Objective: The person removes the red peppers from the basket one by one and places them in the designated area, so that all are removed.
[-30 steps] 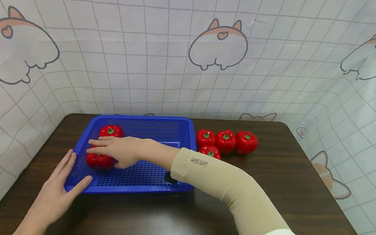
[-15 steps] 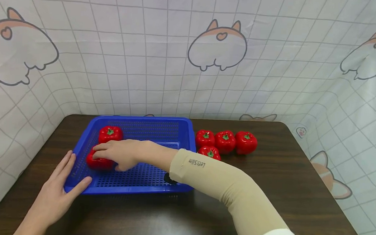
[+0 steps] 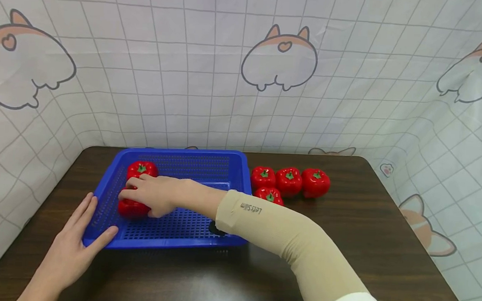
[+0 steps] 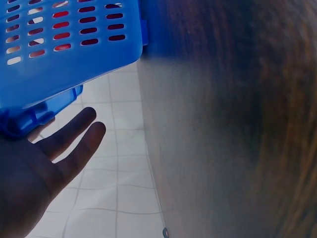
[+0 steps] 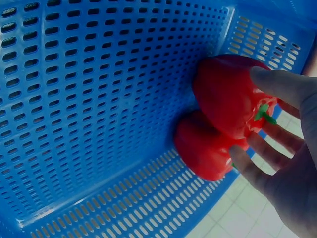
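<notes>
Clasping the front pepper (image 3: 133,209) inside the basket (image 3: 177,243), the right grip (image 3: 155,196) could jostle the rear pepper (image 3: 142,168) crowding its fingers, while the left grip (image 3: 71,246) lies straight-fingered at the corner.

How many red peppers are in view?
6: one red pepper under the right hand, another behind it, both in the blue basket; three in a row on the table right of the basket, a fourth in front. The sleeve may hide more.

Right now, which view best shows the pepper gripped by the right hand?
Right wrist: the pepper shows its body and green stem. Head: the right hand hides its top. Left wrist: only red patches through the basket; which pepper is unclear.
</notes>
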`<state>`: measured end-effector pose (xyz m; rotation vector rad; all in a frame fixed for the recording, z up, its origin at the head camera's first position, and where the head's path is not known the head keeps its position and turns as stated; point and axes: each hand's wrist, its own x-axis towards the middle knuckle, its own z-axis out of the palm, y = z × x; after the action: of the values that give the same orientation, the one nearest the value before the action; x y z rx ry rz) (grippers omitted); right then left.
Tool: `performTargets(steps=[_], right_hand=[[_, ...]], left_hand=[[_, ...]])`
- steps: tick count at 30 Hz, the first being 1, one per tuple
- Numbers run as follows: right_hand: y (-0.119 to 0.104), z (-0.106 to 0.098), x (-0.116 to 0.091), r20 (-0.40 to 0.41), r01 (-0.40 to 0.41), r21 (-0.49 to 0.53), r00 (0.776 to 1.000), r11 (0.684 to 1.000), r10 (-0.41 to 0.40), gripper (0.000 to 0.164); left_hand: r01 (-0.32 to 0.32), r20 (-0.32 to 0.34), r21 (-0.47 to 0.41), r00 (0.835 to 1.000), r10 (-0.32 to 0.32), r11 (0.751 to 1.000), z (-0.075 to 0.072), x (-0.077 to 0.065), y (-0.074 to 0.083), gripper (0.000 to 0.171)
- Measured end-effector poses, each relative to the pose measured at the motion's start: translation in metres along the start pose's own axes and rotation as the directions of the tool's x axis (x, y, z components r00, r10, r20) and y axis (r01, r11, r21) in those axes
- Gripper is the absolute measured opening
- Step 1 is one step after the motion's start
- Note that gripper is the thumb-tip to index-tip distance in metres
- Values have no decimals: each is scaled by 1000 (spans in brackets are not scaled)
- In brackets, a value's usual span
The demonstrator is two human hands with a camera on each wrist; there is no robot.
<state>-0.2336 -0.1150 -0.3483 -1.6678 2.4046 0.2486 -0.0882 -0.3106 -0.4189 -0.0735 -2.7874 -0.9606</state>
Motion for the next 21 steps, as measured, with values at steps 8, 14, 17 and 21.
performTargets(steps=[8,14,17,21], right_hand=[[-3,-2,5,11,-2,-19,1000,1000,2,76],[-3,-2,8,19,5,-1,1000,1000,-5,68],[-3,-1,9,19,16,23,1000,1000,-17,63],[-2,1,10,15,19,54,1000,998,-20,62]], left_hand=[[14,11,10,1000,-14,1000,1,0,-2,86],[15,14,15,1000,-15,1000,1,0,-2,87],[18,17,17,1000,-18,1000,0,0,-2,87],[7,9,10,1000,-7,1000,0,0,-2,87]])
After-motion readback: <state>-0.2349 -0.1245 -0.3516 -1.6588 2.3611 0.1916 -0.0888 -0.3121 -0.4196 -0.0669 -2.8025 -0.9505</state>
